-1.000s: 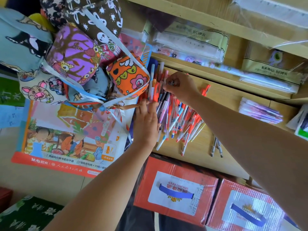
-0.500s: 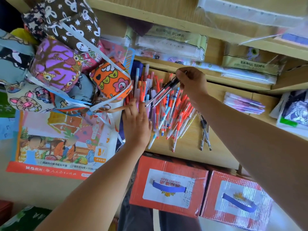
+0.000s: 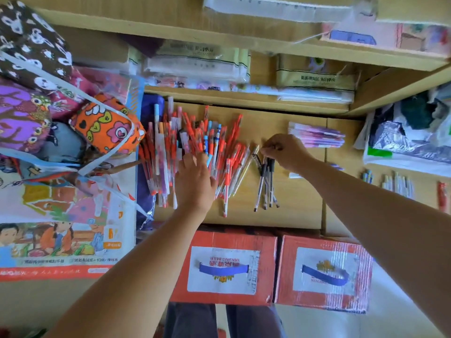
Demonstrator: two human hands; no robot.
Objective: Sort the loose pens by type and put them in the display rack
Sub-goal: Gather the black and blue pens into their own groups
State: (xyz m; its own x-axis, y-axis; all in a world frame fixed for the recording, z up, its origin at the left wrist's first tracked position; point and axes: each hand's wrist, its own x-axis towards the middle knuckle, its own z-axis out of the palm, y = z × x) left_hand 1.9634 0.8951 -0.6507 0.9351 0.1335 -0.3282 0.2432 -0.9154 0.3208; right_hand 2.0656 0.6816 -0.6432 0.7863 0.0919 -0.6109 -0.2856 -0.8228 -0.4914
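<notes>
A heap of loose pens (image 3: 195, 147), mostly with red-orange caps and grips plus some blue and pink ones, lies on the wooden shelf (image 3: 292, 211). My left hand (image 3: 195, 181) rests flat on the heap's lower part with fingers spread. To the right lies a small separate group of black pens (image 3: 266, 189). My right hand (image 3: 285, 151) is at their top ends and its curled fingers pinch the black pens there. No display rack is recognisable in view.
Patterned fabric pouches (image 3: 107, 125) hang at the left above a printed poster (image 3: 61, 228). A pink-purple packet (image 3: 317, 135) and more pens (image 3: 395, 182) lie to the right. Two red cardboard boxes (image 3: 224, 264) stand below the shelf edge. Packaged stationery fills the shelf behind.
My right hand carried black pens from above the heap rightward and down to the small black group. My left hand stayed on the heap. The camera shifted right.
</notes>
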